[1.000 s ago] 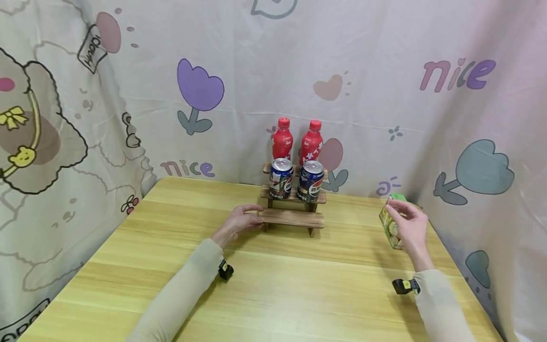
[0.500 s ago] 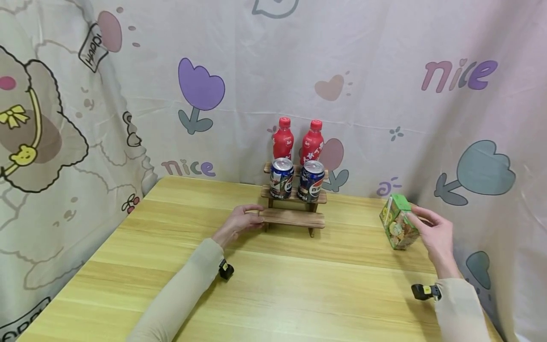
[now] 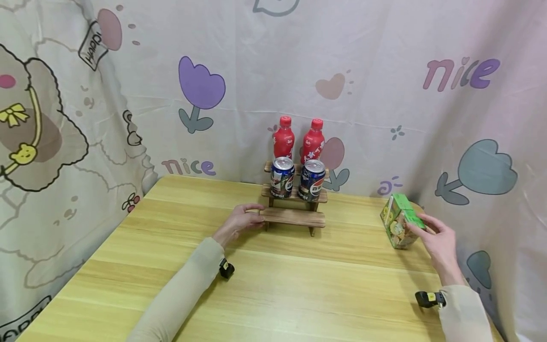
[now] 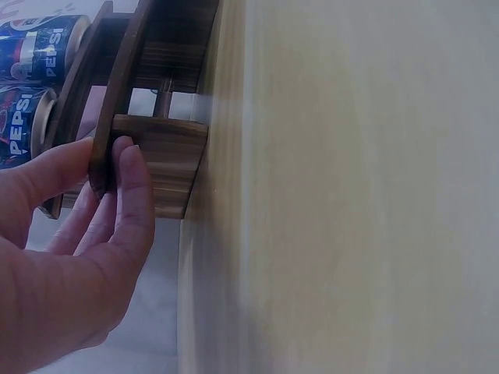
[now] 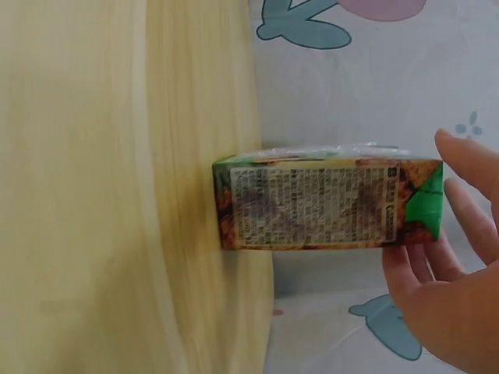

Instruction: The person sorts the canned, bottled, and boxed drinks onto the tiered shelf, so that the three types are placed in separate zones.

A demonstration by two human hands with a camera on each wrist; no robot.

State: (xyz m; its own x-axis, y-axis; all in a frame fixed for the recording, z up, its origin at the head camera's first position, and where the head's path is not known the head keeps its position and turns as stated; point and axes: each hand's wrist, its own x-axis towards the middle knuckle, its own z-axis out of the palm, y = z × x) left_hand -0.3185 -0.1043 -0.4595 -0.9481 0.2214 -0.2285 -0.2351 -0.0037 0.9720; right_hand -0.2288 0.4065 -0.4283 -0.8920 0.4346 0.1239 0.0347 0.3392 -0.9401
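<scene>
In the head view my left hand (image 3: 241,222) pinches the left end of the lowest step of a small wooden stepped rack (image 3: 295,217); the left wrist view shows thumb above the board and fingers below. Two Pepsi cans (image 3: 282,178) stand on the middle step, two red bottles (image 3: 284,138) on the top one. At the right, my right hand (image 3: 440,240) is at the top of a drink carton (image 5: 320,204), thumb on one side and fingers on the other. A green-topped drink carton with a straw (image 3: 395,223) shows just left of it in the head view.
The rack and cartons stand on a pale wooden table (image 3: 295,289), toward its back edge. A printed curtain (image 3: 367,95) hangs behind and along both sides. Dark wrist cameras (image 3: 429,299) sit at both cuffs.
My right hand has moved from in front of the green carton to its right side and taken hold at the carton top there. My left hand stays on the rack.
</scene>
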